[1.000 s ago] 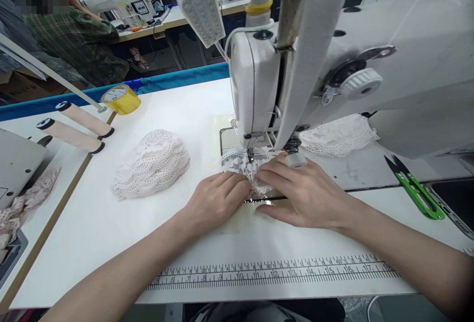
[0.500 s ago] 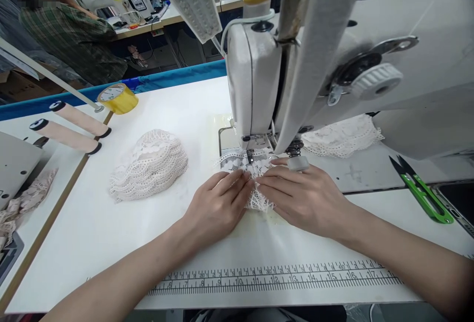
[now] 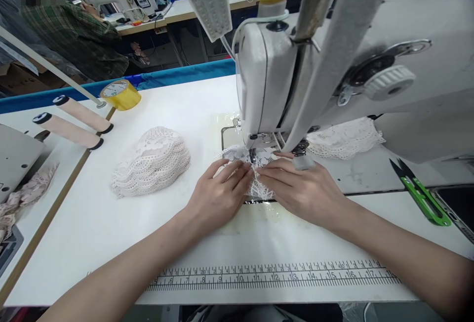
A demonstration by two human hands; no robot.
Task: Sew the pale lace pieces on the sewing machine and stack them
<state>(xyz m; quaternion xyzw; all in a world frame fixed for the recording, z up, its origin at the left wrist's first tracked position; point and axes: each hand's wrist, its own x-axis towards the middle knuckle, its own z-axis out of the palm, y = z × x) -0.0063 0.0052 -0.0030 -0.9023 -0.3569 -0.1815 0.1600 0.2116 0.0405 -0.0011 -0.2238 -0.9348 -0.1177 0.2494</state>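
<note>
A small piece of white lace lies under the presser foot of a sewing machine. My left hand is at the lace's left edge, its bent fingertips pinched together on the fabric just in front of the foot. From the other side, my right hand holds the lace down with its fingers close together, the tips near those of the left. The index finger reaches up beside the foot. Part of the lace is hidden beneath my fingers.
A stack of lace pieces lies left, and more lace sits behind the needle area. Green thread snips are at right. Thread cones and yellow tape stand back left. A person sits beyond.
The lace has fed farther under the foot, away from me, and the plate's front edge now shows. Both hands have moved slightly forward with it. The view has shifted a little.
</note>
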